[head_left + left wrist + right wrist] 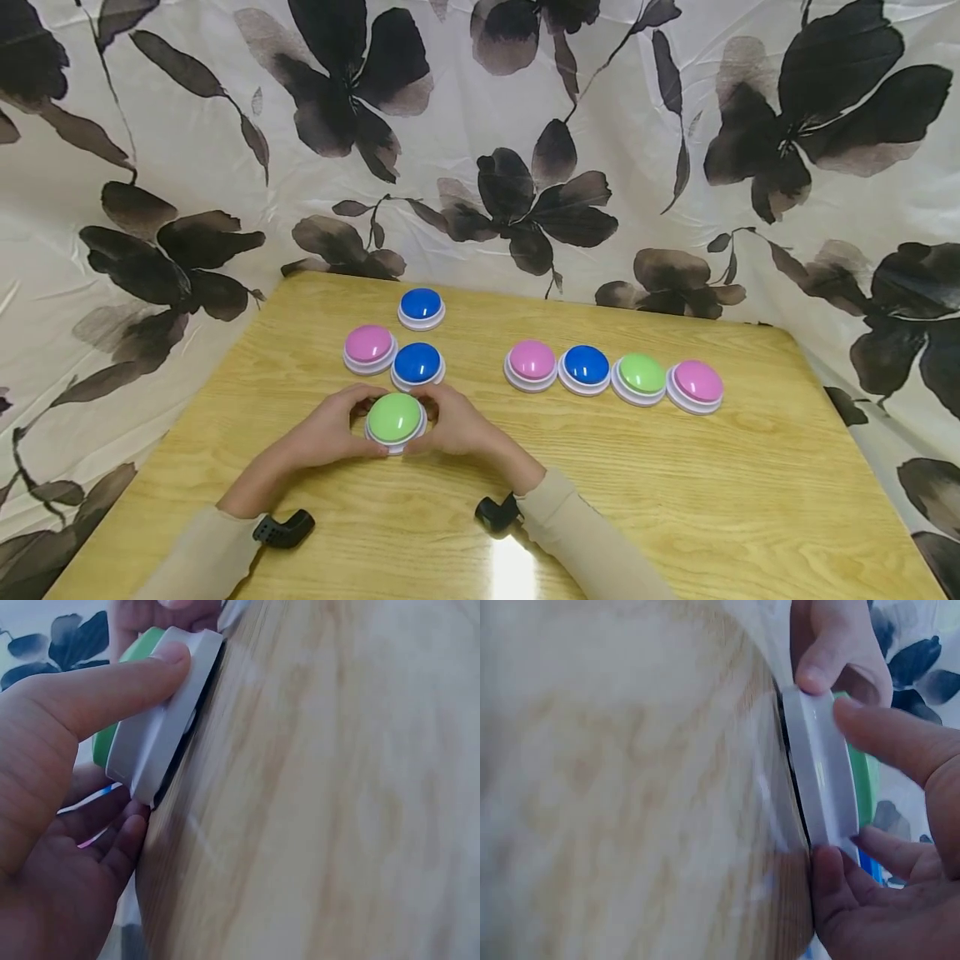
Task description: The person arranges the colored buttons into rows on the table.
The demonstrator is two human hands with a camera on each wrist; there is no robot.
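Note:
A green-domed push button (394, 417) with a white base sits at the left of the table between both hands. My left hand (334, 427) grips its left side, thumb at the near edge and fingers round the far side. From the right, my right hand (459, 423) holds the same button in a mirrored grip. In the left wrist view the white base (161, 720) lies close over the wood, under the thumb. Just behind the hands is a blue button (417, 364), with a pink button (369, 346) to its left and another blue button (421, 307) farther back.
On the right, a row of buttons runs side by side: pink (532, 362), blue (586, 367), green (640, 377) and pink (696, 383). The wooden table (675, 500) ends at a flower-printed cloth (465, 108) behind. Black wrist devices (285, 530) are worn at both cuffs.

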